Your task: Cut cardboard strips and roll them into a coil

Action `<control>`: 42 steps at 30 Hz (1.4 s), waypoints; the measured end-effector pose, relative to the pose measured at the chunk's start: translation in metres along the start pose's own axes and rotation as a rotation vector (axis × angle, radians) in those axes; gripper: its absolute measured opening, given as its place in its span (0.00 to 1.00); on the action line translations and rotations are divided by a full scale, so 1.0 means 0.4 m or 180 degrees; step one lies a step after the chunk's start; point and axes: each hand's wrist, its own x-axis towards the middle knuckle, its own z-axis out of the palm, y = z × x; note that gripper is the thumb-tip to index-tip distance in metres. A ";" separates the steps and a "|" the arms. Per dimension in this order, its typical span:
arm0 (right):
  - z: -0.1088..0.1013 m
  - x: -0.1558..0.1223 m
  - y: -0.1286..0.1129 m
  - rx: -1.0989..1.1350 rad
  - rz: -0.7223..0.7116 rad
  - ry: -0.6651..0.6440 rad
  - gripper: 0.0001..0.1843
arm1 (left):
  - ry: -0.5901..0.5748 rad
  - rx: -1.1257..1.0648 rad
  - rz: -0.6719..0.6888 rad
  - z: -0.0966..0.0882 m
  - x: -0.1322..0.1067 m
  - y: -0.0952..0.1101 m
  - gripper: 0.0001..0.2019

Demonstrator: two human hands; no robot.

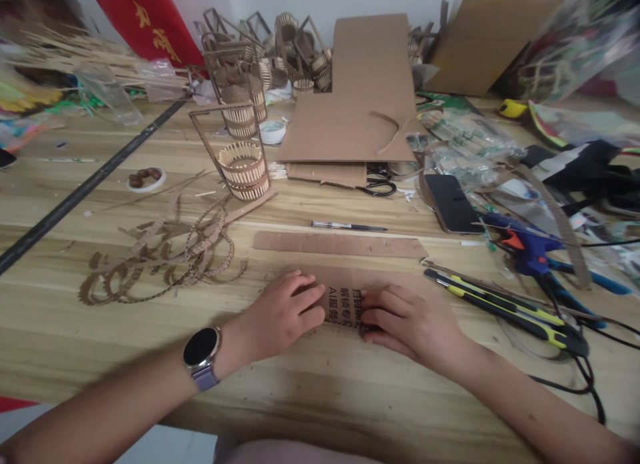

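Note:
Both my hands press on a flat brown cardboard piece (344, 297) with black printed characters, lying near the table's front edge. My left hand (280, 314), with a round watch on its wrist, lies on the piece's left part with fingers stretched flat. Over the right part my right hand (407, 317) rests, fingers slightly curled and pointing left, fingertips on the print. Just behind the piece lies a long cardboard strip (340, 244), and behind that a pen (349, 227).
Yellow-black utility knives (505, 307) and a blue glue gun (525, 251) with cables lie to the right. A phone (453, 203), scissors (379, 184) and cardboard sheets (357, 111) sit further back. Curly cardboard offcuts (165, 257) and slatted cardboard models (243, 164) are on the left.

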 end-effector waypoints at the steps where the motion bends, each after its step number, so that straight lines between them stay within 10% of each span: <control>1: -0.001 -0.012 -0.001 -0.0240 -0.0046 0.0089 0.16 | 0.0041 0.0017 -0.0001 0.000 0.001 0.002 0.04; 7: -0.029 -0.090 0.004 -0.1153 -0.0147 0.0156 0.16 | 0.0133 0.0106 0.0010 -0.011 0.013 0.010 0.06; 24: -0.054 -0.071 0.070 0.0344 0.0542 -0.0459 0.24 | -0.0133 -0.0368 -0.0227 -0.020 0.051 -0.023 0.10; 36: -0.017 -0.071 0.080 -0.0720 0.0245 -0.0123 0.19 | -0.0121 -0.0173 -0.0268 -0.015 0.057 -0.032 0.10; 42: -0.007 -0.034 0.065 -0.0578 0.0374 -0.0085 0.18 | 0.0067 -0.0042 0.0756 -0.022 0.119 0.031 0.10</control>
